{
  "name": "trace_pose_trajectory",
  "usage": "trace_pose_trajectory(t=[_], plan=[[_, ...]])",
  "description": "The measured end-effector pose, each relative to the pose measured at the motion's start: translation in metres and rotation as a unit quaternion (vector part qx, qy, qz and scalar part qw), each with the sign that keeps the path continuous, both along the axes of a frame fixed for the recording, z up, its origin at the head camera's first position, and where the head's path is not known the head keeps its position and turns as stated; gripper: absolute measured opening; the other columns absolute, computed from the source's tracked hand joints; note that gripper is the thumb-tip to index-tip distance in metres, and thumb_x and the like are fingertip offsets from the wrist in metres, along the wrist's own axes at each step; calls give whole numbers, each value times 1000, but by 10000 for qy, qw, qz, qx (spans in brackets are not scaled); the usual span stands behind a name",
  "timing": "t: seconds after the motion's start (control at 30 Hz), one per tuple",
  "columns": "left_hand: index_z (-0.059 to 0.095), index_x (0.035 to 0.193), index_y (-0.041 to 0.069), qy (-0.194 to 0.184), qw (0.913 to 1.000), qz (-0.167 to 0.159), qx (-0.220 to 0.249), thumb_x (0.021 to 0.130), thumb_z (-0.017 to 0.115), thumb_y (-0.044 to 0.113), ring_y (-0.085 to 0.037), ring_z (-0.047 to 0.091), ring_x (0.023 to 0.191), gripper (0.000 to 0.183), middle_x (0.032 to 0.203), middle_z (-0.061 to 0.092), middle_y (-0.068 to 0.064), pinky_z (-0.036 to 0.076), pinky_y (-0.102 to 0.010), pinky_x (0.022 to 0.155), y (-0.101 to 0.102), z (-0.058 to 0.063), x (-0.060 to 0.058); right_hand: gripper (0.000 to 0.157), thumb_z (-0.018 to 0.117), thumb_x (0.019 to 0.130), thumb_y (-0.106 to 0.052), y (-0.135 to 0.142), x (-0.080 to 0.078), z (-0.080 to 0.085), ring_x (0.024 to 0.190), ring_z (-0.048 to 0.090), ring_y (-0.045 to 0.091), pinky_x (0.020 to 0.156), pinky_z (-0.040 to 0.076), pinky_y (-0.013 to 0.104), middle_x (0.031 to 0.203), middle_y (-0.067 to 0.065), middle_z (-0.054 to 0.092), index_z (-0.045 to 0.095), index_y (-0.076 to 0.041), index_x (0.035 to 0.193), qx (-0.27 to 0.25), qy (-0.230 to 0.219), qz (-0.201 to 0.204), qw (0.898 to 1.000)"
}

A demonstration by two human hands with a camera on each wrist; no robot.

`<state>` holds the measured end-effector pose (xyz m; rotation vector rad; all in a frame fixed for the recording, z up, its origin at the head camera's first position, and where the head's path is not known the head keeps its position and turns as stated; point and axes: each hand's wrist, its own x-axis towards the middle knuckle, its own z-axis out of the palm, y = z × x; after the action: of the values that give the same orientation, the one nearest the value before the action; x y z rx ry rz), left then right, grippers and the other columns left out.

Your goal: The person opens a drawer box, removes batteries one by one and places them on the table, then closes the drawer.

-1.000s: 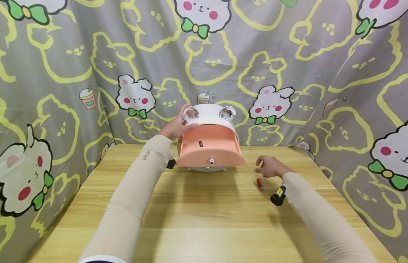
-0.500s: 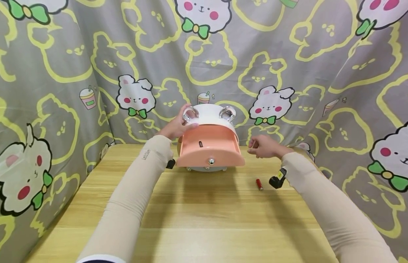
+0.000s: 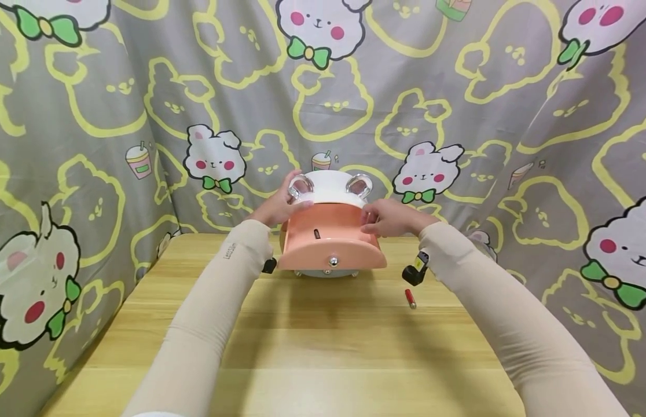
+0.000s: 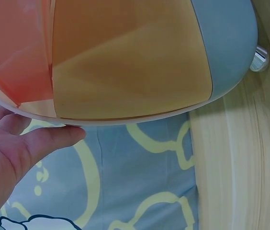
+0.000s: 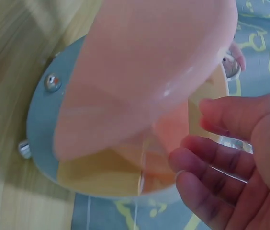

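Note:
A rounded storage box (image 3: 328,184) with a white top and shiny ear-shaped loops stands on the table, its peach drawer (image 3: 330,255) pulled out. Inside the drawer lies a small dark cylinder (image 3: 317,234). My left hand (image 3: 278,204) grips the box's upper left by the ear, thumb along the rim; the left wrist view shows the thumb against the edge. At the drawer's right side is my right hand (image 3: 391,217), fingers loosely bent. Nothing shows between those fingers in the right wrist view. A small red cylinder with a silvery end (image 3: 410,299) lies on the table.
The wooden table (image 3: 323,347) extends in front of the box and to both sides. A patterned curtain (image 3: 323,87) hangs close behind the box and along the sides. Silver feet (image 5: 25,148) lift the box's grey base.
My right hand has moved up and left, from beside the red cylinder to the drawer's right side. The left hand stays on the box. The red cylinder now lies more in view.

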<state>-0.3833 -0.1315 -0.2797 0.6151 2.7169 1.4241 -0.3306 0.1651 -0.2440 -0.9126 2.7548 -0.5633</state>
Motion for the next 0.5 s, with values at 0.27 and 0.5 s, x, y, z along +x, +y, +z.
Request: trace_pose_trajectory(t=[0.27,0.5], plan=[[7,151,40,80,10000,-25,43,87,71,42,-32,56,106,90,127,49,-28,43,-45,97,3,0,-1,19,65,94,-15,-18,-5,12,77,64,20,73,54,34,90,5,67,65,-4,109,608,-398,341,9968],[6,151,39,0,9999,-3,100,89,70,39,-31,58,100,90,118,54,-29,44,-44,95,0,-4,2,28,61,96,-14,-33,-14,17,87,64,21,75,54,35,106,7,68,61,-5,123,1024,-1014,638,9875]])
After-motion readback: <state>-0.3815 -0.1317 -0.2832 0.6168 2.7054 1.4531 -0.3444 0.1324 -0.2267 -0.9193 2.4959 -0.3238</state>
